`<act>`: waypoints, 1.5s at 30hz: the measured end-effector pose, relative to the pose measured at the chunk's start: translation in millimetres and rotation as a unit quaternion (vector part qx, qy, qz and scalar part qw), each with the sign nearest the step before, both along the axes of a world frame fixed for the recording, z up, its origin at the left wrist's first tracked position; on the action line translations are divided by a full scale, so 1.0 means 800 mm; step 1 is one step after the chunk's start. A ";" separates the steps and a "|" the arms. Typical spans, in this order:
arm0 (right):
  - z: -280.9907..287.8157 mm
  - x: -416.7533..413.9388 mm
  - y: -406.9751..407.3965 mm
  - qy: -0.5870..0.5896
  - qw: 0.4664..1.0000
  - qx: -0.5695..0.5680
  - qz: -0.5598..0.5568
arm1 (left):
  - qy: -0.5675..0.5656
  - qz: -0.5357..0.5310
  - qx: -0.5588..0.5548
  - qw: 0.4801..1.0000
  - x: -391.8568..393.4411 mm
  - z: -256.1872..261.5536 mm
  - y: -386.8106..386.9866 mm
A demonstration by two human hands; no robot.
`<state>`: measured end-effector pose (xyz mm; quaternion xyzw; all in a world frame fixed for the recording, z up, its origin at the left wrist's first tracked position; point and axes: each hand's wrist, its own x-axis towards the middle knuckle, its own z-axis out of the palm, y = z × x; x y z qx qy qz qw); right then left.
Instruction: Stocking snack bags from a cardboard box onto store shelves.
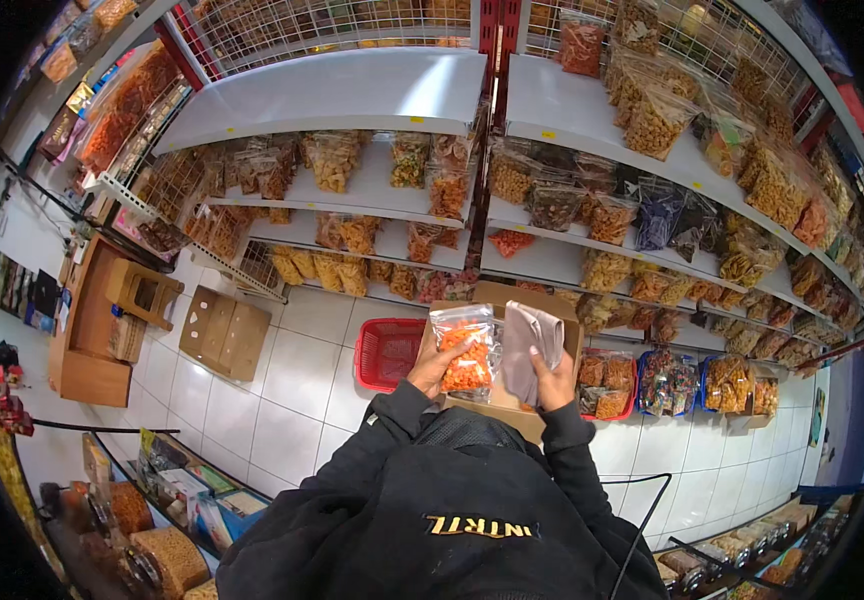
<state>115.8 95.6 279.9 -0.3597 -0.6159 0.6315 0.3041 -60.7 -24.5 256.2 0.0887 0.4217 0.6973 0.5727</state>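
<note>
My left hand [439, 365] grips a clear zip-top plastic bag [468, 346] of orange snack pieces by its left side. In my right hand [554, 375] is a folded greyish-mauve cloth [533, 341], held by its lower right part. Both hands are raised in front of me over an open cardboard box [567, 315]. The bag and the cloth hide most of the inside of the box. A little clear plastic shows between the bag and the cloth, but what it belongs to cannot be told.
A red plastic basket [389, 352] is on the tiled floor to the left. Beyond it lies a cardboard box [226, 334] near a wooden stool [143, 292]. Shelves [334, 86] with bagged snacks rise ahead. Right of me are a red basket [633, 382] and blue baskets [668, 411] of bagged goods.
</note>
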 end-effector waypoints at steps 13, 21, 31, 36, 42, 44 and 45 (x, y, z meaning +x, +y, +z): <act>0.058 -0.037 -0.022 -0.228 0.926 0.236 0.187 | 0.081 -0.079 0.029 0.993 0.015 -0.016 -0.013; 0.039 -0.042 -0.044 -0.161 0.910 0.314 0.215 | -0.018 0.004 0.023 1.000 0.001 -0.046 -0.014; 0.064 -0.026 -0.070 -0.215 0.869 0.295 0.335 | -0.123 -0.087 -0.026 0.988 -0.022 -0.038 -0.013; 0.097 -0.028 -0.071 -0.149 0.870 0.219 0.415 | -0.081 -0.125 -0.038 0.988 -0.033 -0.080 -0.010; -0.005 -0.022 -0.033 -0.051 0.988 -0.108 0.094 | -0.016 0.013 -0.058 0.998 -0.089 -0.093 -0.040; -0.125 0.007 -0.002 -0.030 0.986 -0.165 0.016 | -0.021 0.045 -0.024 0.998 -0.114 -0.090 -0.055; -0.205 0.017 0.014 -0.090 0.988 -0.098 -0.080 | -0.033 0.047 0.000 0.998 -0.118 -0.085 -0.050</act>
